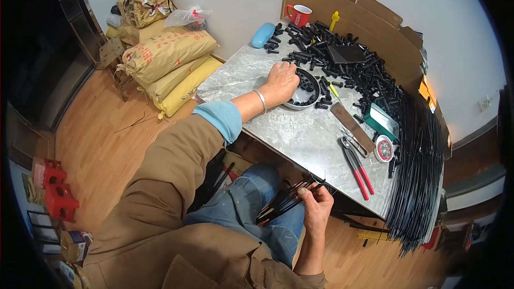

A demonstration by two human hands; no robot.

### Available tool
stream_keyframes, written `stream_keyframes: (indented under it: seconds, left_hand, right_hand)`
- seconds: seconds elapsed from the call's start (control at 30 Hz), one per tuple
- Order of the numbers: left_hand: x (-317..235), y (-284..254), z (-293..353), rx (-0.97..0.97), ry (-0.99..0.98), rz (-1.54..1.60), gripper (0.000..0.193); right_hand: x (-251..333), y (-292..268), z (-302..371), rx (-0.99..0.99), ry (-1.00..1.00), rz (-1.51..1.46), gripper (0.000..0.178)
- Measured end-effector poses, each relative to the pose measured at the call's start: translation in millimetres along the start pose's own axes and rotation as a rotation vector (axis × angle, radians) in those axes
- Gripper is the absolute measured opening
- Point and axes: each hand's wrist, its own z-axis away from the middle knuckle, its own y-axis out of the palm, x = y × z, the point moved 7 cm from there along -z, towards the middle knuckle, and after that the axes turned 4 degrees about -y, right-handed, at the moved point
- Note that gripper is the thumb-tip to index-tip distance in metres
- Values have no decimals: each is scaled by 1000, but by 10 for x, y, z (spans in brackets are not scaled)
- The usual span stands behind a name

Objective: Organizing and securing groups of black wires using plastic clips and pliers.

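My left hand (282, 83) reaches across the table to a round bowl (301, 98) of small black ring-like parts (306, 83). Its fingers are curled in at the bowl's left rim, and whatever they pinch is hidden. Down by the table's front edge, my right hand (317, 206) is closed around a bundle of thin black rods (286, 199), thumb on top. The rods slant over my lap, their tips close to the edge. Many black bolt-like pieces (369, 75) are heaped behind and right of the bowl.
On the marble-patterned table (289, 134) lie red-handled pliers (357, 168), a brown flat bar (352, 127), a green box (381, 120) and a small cup of metal bits (384, 149). Long black rods (417, 182) overhang the right side. A red mug (300, 16) and blue case (263, 35) stand behind.
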Motion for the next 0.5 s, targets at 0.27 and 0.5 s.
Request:
stream_keyframes:
  seconds: [0.27,0.5]
  left_hand:
    - [-562,-161,349,691,-301,1432,19]
    - [-1064,-344,1343,1054,-607,1889,24]
  right_hand:
    - [-146,9,-231,68,58,92,26]
    - [78,154,-287,99,54,-22,13]
